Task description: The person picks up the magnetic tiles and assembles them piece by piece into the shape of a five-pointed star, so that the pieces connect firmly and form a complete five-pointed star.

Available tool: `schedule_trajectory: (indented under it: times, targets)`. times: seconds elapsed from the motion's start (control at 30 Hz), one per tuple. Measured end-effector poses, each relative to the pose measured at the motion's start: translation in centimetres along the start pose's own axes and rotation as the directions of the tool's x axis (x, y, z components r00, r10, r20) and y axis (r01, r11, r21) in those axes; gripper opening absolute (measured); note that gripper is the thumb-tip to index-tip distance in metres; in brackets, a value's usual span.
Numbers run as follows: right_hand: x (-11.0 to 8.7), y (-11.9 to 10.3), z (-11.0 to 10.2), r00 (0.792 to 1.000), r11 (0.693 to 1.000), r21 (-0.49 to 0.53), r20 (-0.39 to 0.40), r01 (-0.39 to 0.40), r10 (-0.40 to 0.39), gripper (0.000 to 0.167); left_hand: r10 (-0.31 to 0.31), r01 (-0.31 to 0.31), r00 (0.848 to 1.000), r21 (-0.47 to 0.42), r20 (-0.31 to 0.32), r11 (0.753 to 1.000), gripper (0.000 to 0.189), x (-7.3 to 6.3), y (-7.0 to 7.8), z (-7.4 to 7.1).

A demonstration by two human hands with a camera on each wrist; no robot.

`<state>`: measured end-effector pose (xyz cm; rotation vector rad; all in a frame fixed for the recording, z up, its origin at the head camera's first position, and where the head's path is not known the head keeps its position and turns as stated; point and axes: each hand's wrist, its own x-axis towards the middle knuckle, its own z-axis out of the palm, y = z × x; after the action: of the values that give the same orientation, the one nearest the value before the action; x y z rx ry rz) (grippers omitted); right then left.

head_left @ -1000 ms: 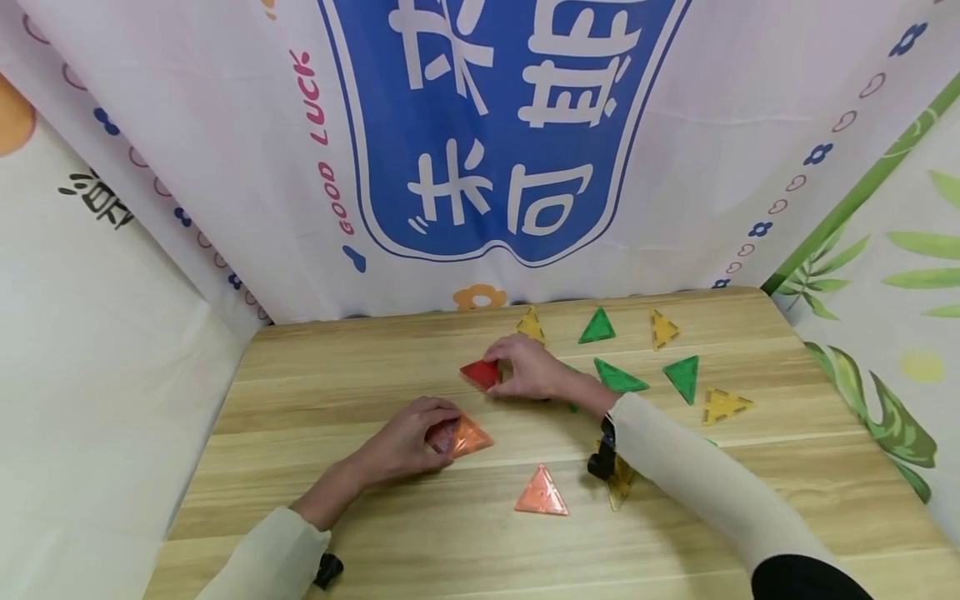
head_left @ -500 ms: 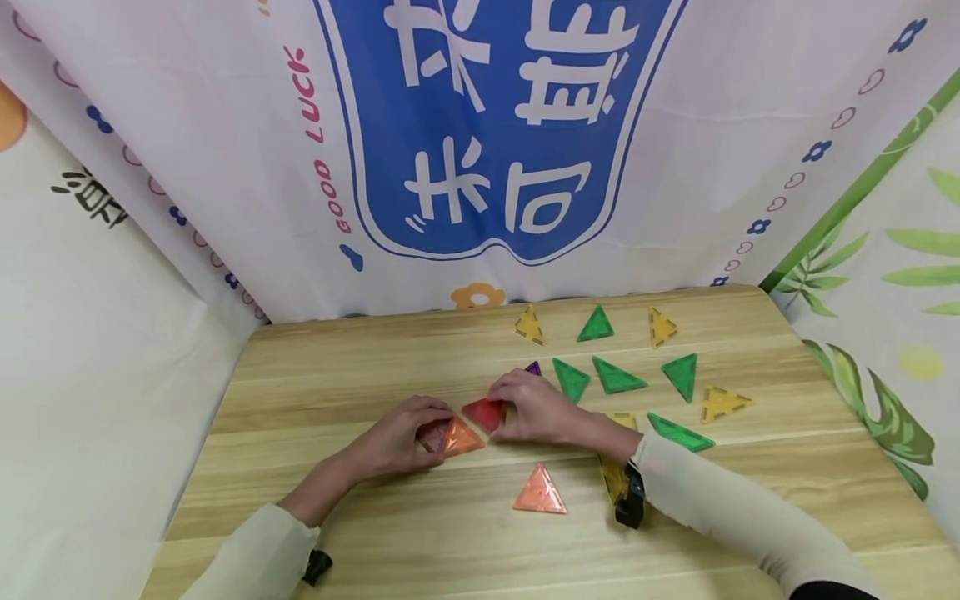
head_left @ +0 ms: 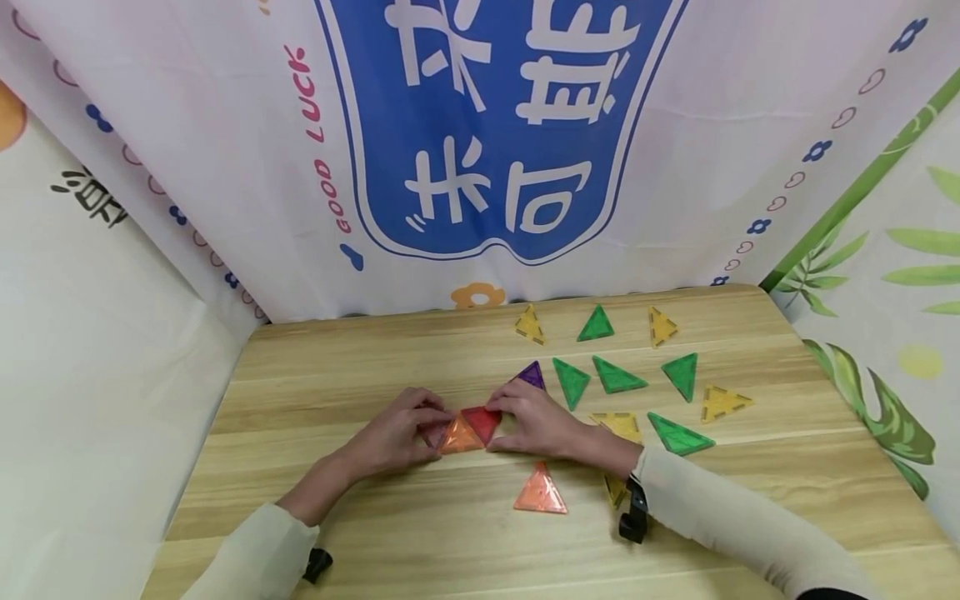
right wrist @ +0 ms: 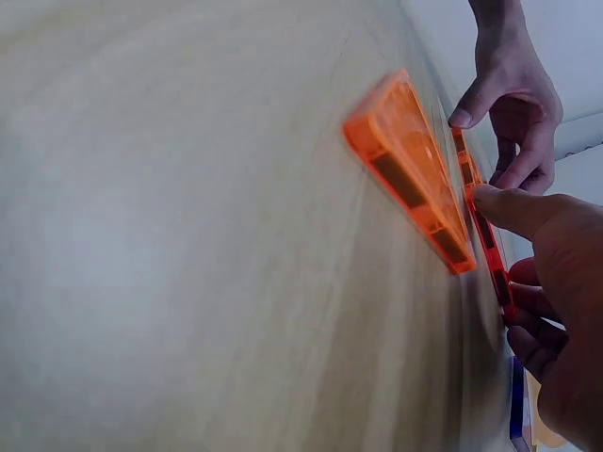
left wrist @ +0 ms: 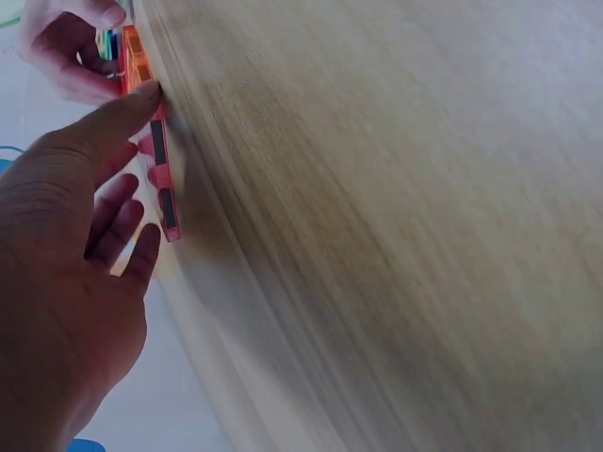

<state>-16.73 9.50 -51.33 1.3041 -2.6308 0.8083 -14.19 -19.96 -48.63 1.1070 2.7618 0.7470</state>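
Three triangular magnetic tiles lie edge to edge in a row in the head view. My left hand [head_left: 392, 435] pinches the pinkish-red tile [head_left: 435, 436] at the row's left end; its magnet-studded edge [left wrist: 170, 198] shows in the left wrist view. An orange tile [head_left: 462, 437] sits in the middle, point away from me. On the right, my right hand [head_left: 542, 423] grips a red tile [head_left: 478, 421] between thumb and fingers, its edge touching the orange one. Fingers partly cover both end tiles. A separate salmon-orange tile [head_left: 541, 492] lies nearer me.
Several green tiles [head_left: 618, 375] and yellow tiles [head_left: 726, 404] are scattered over the right side of the wooden table [head_left: 315, 358]. A purple tile [head_left: 531, 375] lies just beyond my right hand, partly covered. Yellow tiles [head_left: 618, 427] lie by my right wrist. A printed curtain [head_left: 690, 183] hangs behind.
My right hand has brought the red tile toward me and against the orange tile's right side. My left hand has shifted slightly left with its tile, the orange one moving along.
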Motion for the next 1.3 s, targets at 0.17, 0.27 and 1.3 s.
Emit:
schedule_trajectory:
  times: [0.17, 0.27, 1.3]
  targets:
    - [-0.3, 0.1, -0.3, 0.999, 0.999, 0.041, 0.051, -0.005, 0.003, 0.049, -0.034, 0.037, 0.999, 0.086, -0.035, 0.996, 0.047, -0.4, -0.2, 0.0]
    - [-0.4, 0.7, -1.0, 0.995, 0.997, 0.081, 0.095, 0.008, -0.016, 0.046, -0.037, 0.043, 0.998, 0.136, -0.046, 0.99, 0.042, -0.5, -0.3, 0.1]
    - [-0.9, 8.0, -6.2, 0.964, 0.987, 0.061, 0.231, -0.148, 0.13, 0.057, -0.13, 0.138, 0.99, 0.248, -0.048, 0.959, 0.076, 1.7, 1.9, 1.5]
